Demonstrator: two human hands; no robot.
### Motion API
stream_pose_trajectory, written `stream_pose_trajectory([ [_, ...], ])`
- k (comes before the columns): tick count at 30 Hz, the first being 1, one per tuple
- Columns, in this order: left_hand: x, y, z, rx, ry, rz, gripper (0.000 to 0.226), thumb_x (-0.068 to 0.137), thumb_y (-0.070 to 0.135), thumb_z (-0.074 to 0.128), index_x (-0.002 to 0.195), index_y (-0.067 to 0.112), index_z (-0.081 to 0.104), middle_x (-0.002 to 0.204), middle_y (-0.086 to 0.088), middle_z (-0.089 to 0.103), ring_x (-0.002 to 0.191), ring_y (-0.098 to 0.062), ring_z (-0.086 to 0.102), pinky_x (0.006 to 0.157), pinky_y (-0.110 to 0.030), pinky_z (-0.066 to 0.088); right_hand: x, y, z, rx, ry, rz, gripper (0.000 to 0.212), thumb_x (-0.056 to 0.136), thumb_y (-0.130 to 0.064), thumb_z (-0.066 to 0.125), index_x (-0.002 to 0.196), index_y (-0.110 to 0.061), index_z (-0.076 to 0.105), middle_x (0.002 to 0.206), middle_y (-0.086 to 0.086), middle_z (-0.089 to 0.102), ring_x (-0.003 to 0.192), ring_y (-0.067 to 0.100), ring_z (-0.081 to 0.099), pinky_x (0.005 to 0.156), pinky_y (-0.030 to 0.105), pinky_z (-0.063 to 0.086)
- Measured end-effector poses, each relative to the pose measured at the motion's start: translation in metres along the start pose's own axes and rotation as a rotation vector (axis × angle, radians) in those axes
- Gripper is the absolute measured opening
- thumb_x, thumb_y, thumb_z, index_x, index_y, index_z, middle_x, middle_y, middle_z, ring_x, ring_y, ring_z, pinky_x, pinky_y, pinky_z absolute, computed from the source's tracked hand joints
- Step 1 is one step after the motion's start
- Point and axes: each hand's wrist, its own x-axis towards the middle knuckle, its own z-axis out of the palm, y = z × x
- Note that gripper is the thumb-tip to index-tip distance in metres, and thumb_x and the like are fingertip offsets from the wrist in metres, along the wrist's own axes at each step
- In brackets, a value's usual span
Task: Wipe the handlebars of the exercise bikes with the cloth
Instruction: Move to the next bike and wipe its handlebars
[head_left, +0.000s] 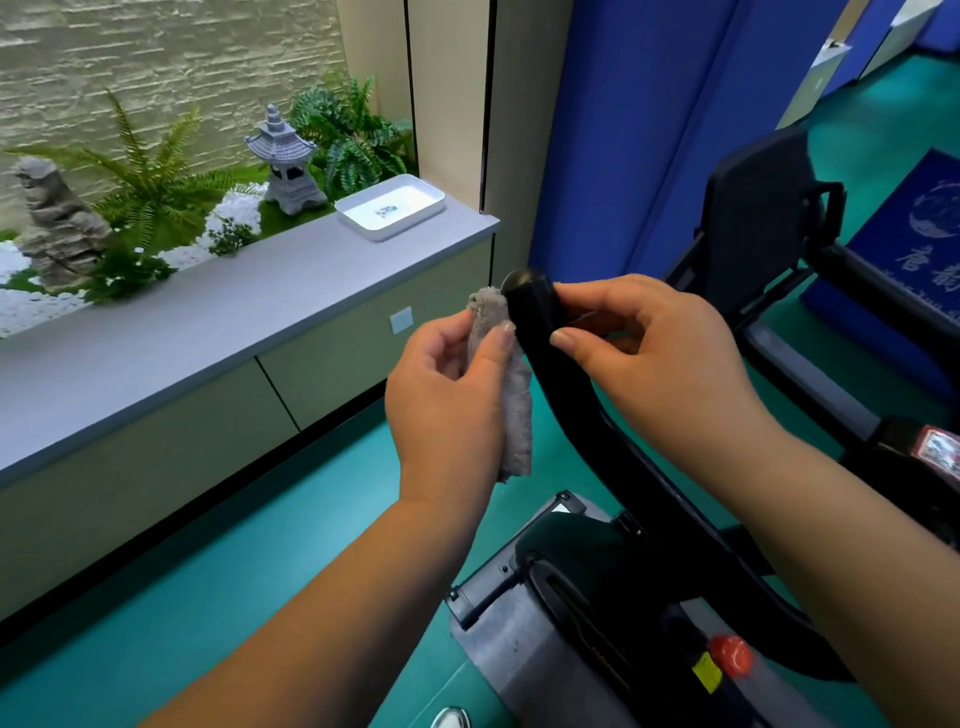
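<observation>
At frame centre, a grey cloth is gripped by the left hand — the black handlebar is pinched by the right hand.

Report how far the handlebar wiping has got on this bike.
Done: nothing can be confirmed; the black handlebar shows no visible wipe marks. In hand: the left hand holds the grey cloth against the left side of the bar near its tip, while the right hand steadies that tip. Left: the lower run of the bar toward the bike body, plus any other bars, which are out of view.
</observation>
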Motion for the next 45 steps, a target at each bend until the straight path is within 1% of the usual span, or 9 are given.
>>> stream_pose_trajectory([
  [8,0.014,0.006,0.002,-0.145,0.001,-0.076,0.025,0.086,0.009,0.067,0.110,0.014,0.069,0.098,0.002,0.074,0.090,-0.012,0.070,0.085,-0.034,0.056,0.003,0.000,-0.002,0.038,-0.017,0.024,0.030,0.081,-0.014,0.073,0.104,-0.032,0.070,0.098,-0.012,0.069,0.088,-0.002,0.066,0.082,0.014,0.051],
  [11,0.013,0.002,0.008,-0.215,-0.004,-0.108,0.019,0.088,0.013,0.065,0.106,0.015,0.069,0.097,0.000,0.074,0.091,-0.015,0.070,0.084,-0.036,0.057,0.004,0.001,-0.003,0.044,-0.026,0.024,0.030,0.081,-0.013,0.073,0.104,-0.033,0.070,0.098,-0.013,0.070,0.087,-0.003,0.066,0.082,0.014,0.051],
  [15,-0.019,-0.018,0.004,-0.138,-0.051,-0.166,0.013,0.088,0.013,0.065,0.099,0.015,0.071,0.091,0.000,0.075,0.086,-0.016,0.070,0.084,-0.039,0.055,0.003,0.001,-0.003,0.043,-0.029,0.017,0.031,0.081,-0.012,0.073,0.105,-0.030,0.070,0.099,-0.012,0.069,0.087,-0.004,0.065,0.081,0.012,0.050],
  [21,0.026,0.006,0.010,-0.270,-0.061,-0.140,0.021,0.093,0.014,0.058,0.111,0.010,0.069,0.099,-0.006,0.073,0.095,-0.024,0.069,0.085,-0.039,0.056,0.004,0.001,-0.005,0.016,-0.022,-0.006,0.031,0.080,-0.013,0.074,0.105,-0.032,0.070,0.099,-0.013,0.069,0.087,-0.004,0.065,0.080,0.006,0.047],
  [27,-0.016,-0.025,0.005,-0.221,-0.176,-0.245,0.021,0.094,0.014,0.056,0.109,0.012,0.070,0.098,-0.006,0.073,0.082,-0.015,0.063,0.081,-0.035,0.052,0.004,0.003,-0.004,0.025,-0.030,-0.013,0.033,0.081,-0.013,0.073,0.106,-0.033,0.069,0.099,-0.015,0.067,0.089,-0.006,0.064,0.080,0.008,0.049],
  [33,0.014,-0.006,0.009,-0.290,-0.058,-0.134,0.023,0.091,0.013,0.060,0.113,0.011,0.068,0.098,-0.004,0.074,0.087,-0.016,0.069,0.081,-0.033,0.056,0.005,0.004,-0.005,0.030,-0.038,-0.021,0.033,0.080,-0.013,0.074,0.108,-0.031,0.070,0.099,-0.014,0.068,0.089,-0.004,0.065,0.084,0.012,0.049],
  [37,-0.023,-0.027,0.007,-0.182,-0.084,-0.183,0.012,0.090,0.012,0.062,0.097,0.014,0.072,0.091,-0.005,0.074,0.083,-0.015,0.066,0.084,-0.040,0.055,0.003,0.007,-0.006,0.013,-0.038,-0.056,0.035,0.082,-0.011,0.072,0.112,-0.028,0.069,0.102,-0.012,0.067,0.090,-0.005,0.064,0.082,0.009,0.048],
  [39,-0.031,-0.032,0.005,-0.165,-0.110,-0.211,0.012,0.089,0.010,0.062,0.093,0.015,0.073,0.089,-0.004,0.074,0.079,-0.013,0.065,0.079,-0.036,0.054,0.002,0.007,-0.006,0.001,-0.044,-0.068,0.036,0.082,-0.009,0.071,0.114,-0.025,0.069,0.103,-0.012,0.066,0.091,-0.004,0.064,0.083,0.008,0.047],
  [45,0.000,-0.009,0.011,-0.254,-0.018,-0.186,0.020,0.090,0.015,0.062,0.108,0.010,0.069,0.095,-0.005,0.074,0.083,-0.016,0.069,0.078,-0.034,0.057,0.000,0.008,-0.008,0.020,-0.068,-0.079,0.042,0.082,-0.005,0.070,0.117,-0.028,0.067,0.105,-0.013,0.066,0.091,-0.006,0.063,0.081,0.006,0.046],
])
